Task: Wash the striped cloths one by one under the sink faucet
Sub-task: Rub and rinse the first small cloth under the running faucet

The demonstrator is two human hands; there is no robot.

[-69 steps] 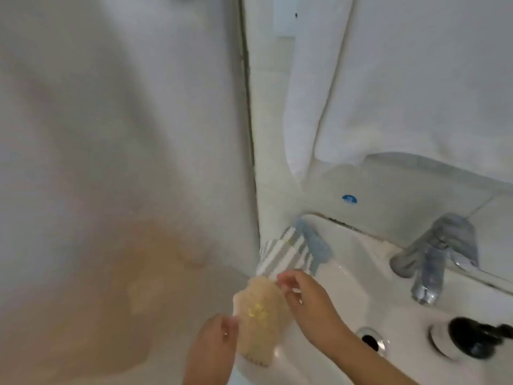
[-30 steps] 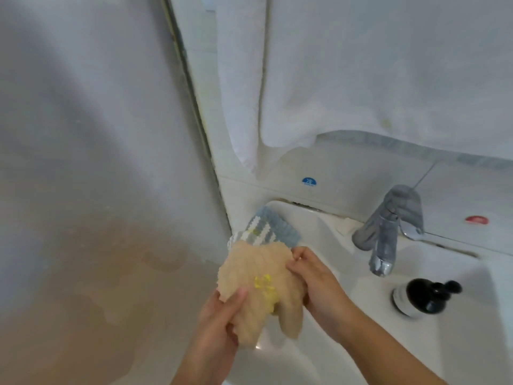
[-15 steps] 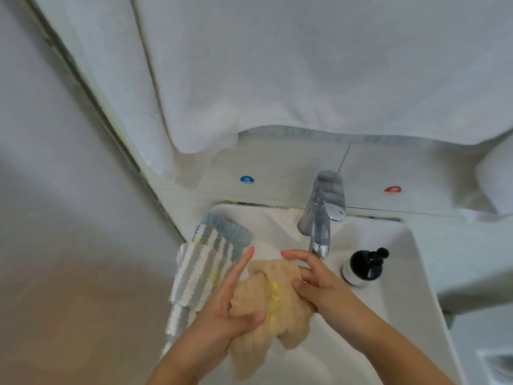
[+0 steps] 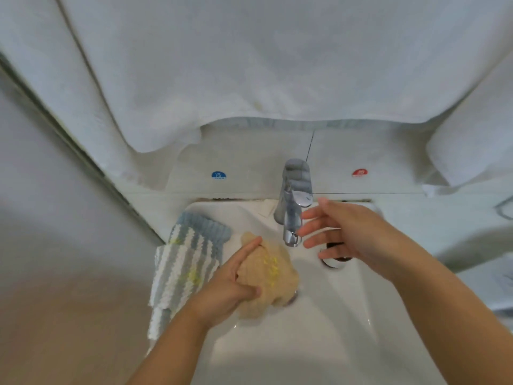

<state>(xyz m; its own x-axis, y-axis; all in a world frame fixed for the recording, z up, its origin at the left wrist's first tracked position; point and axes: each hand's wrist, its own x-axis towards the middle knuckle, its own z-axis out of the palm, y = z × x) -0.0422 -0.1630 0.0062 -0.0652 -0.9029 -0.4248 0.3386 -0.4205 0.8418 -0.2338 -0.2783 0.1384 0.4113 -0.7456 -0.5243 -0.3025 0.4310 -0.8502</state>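
Observation:
My left hand [image 4: 230,284] holds a beige cloth [image 4: 270,276] with yellow flecks over the white sink [image 4: 319,337], just left of and below the spout. A blue-and-white striped cloth [image 4: 186,262] hangs over the sink's left rim. My right hand [image 4: 347,232] is off the cloth, fingers spread, right beside the chrome faucet [image 4: 294,207]. I see no water running.
A black-capped bottle [image 4: 333,259] stands on the sink's right side, mostly hidden behind my right hand. White towels [image 4: 249,79] hang above the faucet. Blue [image 4: 218,175] and red [image 4: 359,172] stickers mark the wall. A wall [image 4: 55,190] closes the left.
My right hand let go of the beige cloth and rose to the faucet. My left hand alone keeps the cloth, now lower in the basin. The view swung right to centre on the sink.

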